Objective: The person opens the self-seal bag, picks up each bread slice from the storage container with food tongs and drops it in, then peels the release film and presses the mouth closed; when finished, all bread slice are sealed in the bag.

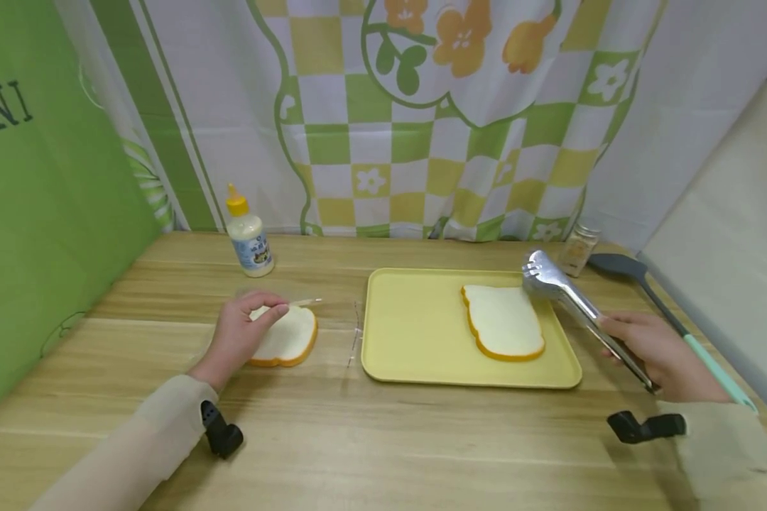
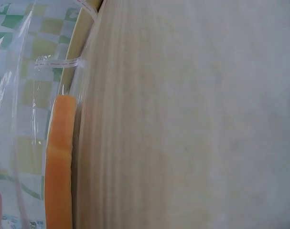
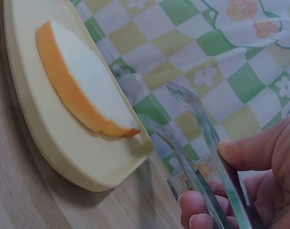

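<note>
Apparently done, centre right: 1 bare slice point(image 1: 505, 323) on tray point(image 1: 414, 326). Remaining, centre left: 1 bagged slice point(image 1: 289, 336); my left hand point(image 1: 241, 328)'s fingers pinch bag point(image 2: 21, 105), right hand point(image 1: 655, 348)'s clamp tongs point(image 1: 574, 299).

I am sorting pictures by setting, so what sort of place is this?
Probably a mock kitchen corner: a bread slice lies on a yellow tray, with a checkered curtain hanging behind.

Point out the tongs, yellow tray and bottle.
Tongs point(image 1: 576, 297), head view: metal arm.
Yellow tray point(image 1: 412, 326), head view: bare left part of its floor.
Bottle point(image 1: 252, 251), head view: blue label.
</note>
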A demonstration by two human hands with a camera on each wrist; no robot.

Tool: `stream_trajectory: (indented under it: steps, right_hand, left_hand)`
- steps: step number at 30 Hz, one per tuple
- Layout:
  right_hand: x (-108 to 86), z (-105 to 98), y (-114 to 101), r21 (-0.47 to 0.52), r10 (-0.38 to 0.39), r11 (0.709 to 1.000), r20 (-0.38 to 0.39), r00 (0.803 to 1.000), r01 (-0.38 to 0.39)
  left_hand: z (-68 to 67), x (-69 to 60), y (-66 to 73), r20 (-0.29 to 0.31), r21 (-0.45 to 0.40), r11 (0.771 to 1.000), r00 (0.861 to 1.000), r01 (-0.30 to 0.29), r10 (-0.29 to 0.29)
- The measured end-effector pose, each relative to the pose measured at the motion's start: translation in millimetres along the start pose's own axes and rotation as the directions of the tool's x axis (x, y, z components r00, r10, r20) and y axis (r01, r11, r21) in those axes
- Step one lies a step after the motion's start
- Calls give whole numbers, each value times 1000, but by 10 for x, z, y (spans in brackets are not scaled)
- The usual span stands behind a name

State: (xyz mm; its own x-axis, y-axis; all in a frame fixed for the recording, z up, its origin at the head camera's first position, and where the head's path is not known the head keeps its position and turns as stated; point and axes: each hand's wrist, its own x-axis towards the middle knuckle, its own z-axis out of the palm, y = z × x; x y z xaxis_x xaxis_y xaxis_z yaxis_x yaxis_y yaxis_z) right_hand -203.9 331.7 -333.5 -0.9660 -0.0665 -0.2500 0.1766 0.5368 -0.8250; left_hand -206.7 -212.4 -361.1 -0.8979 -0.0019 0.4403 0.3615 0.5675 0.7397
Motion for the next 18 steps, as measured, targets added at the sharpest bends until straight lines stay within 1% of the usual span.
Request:
stream_trajectory:
  steps: [4, 11, 13, 18]
  right_hand:
    - [39, -6, 8, -25, 12, 1000, -23, 1000, -13]
    - [100, 29, 1, -61, 57, 996, -63, 996, -61]
    - [118, 46, -7, -78, 48, 995, -78, 996, -54]
    - [150, 97, -27, -125, -11, 992, -107, 994, -2]
  left_hand:
    - [-1, -4, 4, 3, -2, 1000, 1000, -2, 2]
    - [-11, -6, 17, 7, -2, 1000, 1000, 17, -17]
    - [-9, -9, 14, 7, -4, 1000, 1000, 18, -18]
    - [-3, -21, 4, 5, -7, 1000, 1000, 9, -9]
